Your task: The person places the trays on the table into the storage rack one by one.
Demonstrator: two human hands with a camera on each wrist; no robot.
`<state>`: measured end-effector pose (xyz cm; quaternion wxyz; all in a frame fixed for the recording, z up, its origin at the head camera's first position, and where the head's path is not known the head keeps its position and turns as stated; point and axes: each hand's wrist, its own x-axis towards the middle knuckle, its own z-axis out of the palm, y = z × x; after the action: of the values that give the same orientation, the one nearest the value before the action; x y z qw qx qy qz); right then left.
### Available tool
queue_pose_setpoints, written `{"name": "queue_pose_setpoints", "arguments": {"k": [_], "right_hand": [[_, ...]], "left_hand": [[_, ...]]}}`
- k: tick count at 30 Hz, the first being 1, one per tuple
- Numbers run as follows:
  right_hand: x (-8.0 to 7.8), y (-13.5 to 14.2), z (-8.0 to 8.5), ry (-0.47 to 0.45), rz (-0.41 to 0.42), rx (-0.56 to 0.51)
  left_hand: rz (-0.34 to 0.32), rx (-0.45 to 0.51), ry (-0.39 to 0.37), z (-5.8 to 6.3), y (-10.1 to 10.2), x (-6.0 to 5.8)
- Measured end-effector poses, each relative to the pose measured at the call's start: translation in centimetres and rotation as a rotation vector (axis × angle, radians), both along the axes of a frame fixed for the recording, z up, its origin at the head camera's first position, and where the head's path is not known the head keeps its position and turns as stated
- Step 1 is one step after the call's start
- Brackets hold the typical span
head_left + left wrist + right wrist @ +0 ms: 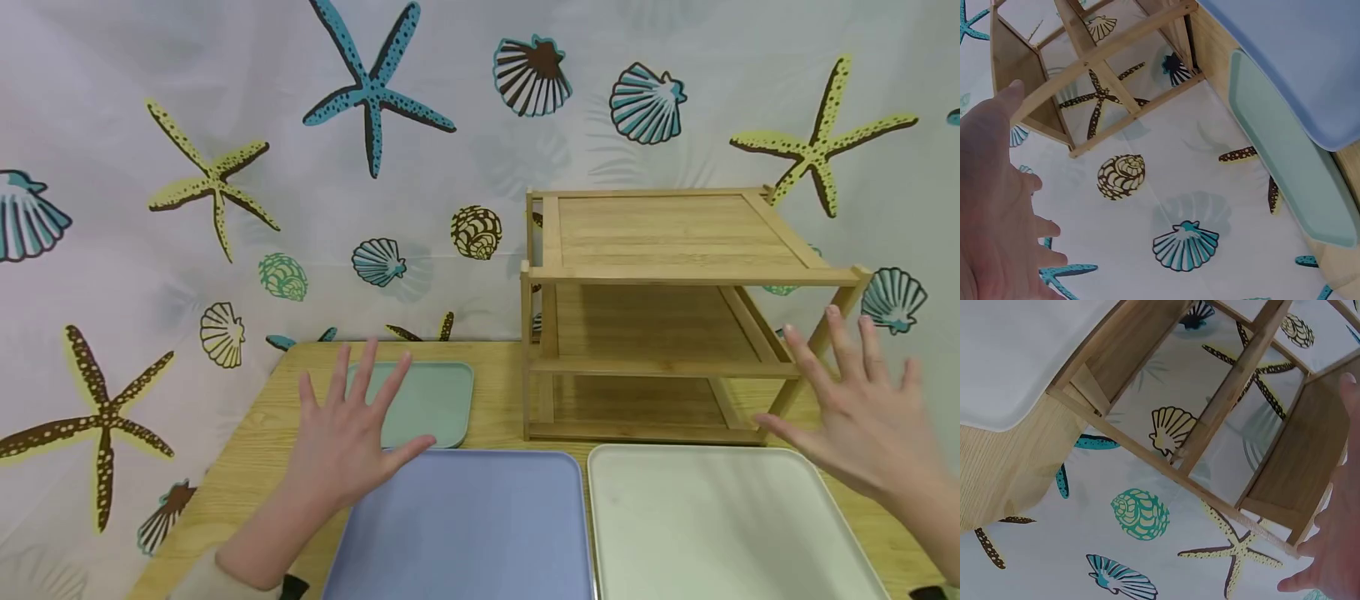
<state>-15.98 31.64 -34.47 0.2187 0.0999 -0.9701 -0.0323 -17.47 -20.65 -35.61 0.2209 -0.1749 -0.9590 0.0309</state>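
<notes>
My left hand [341,446] is raised with fingers spread and straight, above the blue tray [468,525] and the green tray [431,404]; it holds nothing. On the other side my right hand [870,408] is also lifted, fingers spread, in front of the right side of the wooden shelf rack [675,321] and holding nothing. A cream tray [720,517] lies flat beside the blue one, below and left of the right hand. In the left wrist view the left hand [991,206] appears at the left edge; the right hand [1338,519] shows at the right edge of its wrist view.
The wooden table [232,492] carries the three trays and the three-level rack, which stands at the back right behind the cream tray. A white cloth [225,50] printed with starfish and shells hangs behind and to the left of the table.
</notes>
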Motion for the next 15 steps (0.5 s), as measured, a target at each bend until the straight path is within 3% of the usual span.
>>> {"name": "queue_pose_setpoints", "arguments": {"k": [7,15], "right_hand": [[-0.4,1.2,0.8,0.044,0.001,-0.152],[-2.8,2.9,0.6,-0.004,-0.006,-0.515]], "left_hand": [[0.001,0.017,0.009,-0.8,-1.0,-1.5],[0.011,0.121,-0.078,-2.7,-3.1,-3.2]]}}
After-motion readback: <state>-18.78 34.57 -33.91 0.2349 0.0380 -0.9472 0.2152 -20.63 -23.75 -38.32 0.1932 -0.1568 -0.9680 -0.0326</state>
